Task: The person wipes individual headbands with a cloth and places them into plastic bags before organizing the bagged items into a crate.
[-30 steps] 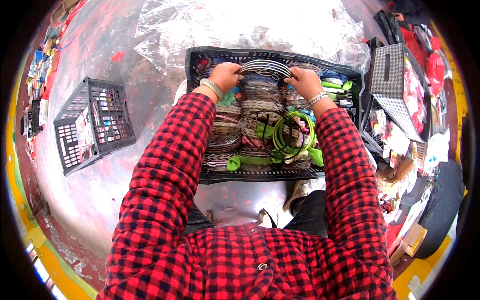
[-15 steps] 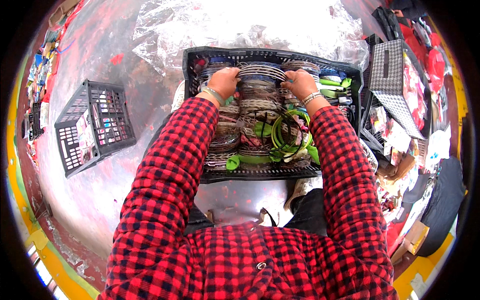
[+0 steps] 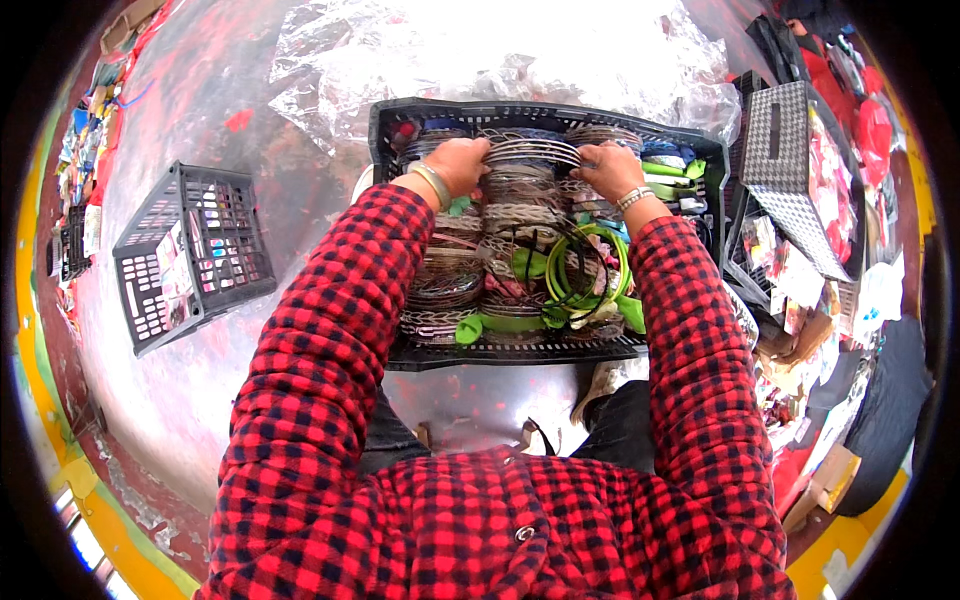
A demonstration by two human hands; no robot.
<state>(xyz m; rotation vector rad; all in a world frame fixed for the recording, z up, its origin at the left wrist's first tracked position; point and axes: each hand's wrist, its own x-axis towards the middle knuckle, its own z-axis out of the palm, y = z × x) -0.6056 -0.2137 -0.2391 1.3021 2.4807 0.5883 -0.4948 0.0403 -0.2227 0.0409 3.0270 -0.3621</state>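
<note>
Far left: small black crate (image 3: pixel 190 255) sits tilted on the silvery floor sheet (image 3: pixel 180 400), well apart from the work area, with flat printed packets inside. Strip of mixed coloured clutter (image 3: pixel 75 170) runs along the sheet's left edge.

Centre: big black crate (image 3: pixel 545 118) holds rows of hairbands packed on edge. Mostly silver and brown ones, with a green bunch (image 3: pixel 580 275) toward the crate's near right corner. One green band end pokes over the near rim.

Left hand (image 3: pixel 462 165) is at the crate's far left, fingers curled down onto the left end of a silver hairband stack (image 3: pixel 530 155); bangle on the wrist. Looks like a grip on the stack's end, but the fingertips are hidden, so can't tell how tight.

Right hand (image 3: pixel 610 170) is at the same stack's right end, fingers curled over it, beaded bracelet on the wrist. Both hands bracket the stack between them, well apart from each other. Stack sits in the far row of the crate, just inside the far rim.

Crumpled clear plastic (image 3: pixel 500 50) lies beyond the crate's far edge, touching it.

Right: black-and-white checked box (image 3: pixel 790 150) stands just beside the crate's right wall, lid part tilted. More packets and red bags (image 3: pixel 860 120) are piled along the sheet's right edge.

Both forearms are in red-and-black checked sleeves.
</note>
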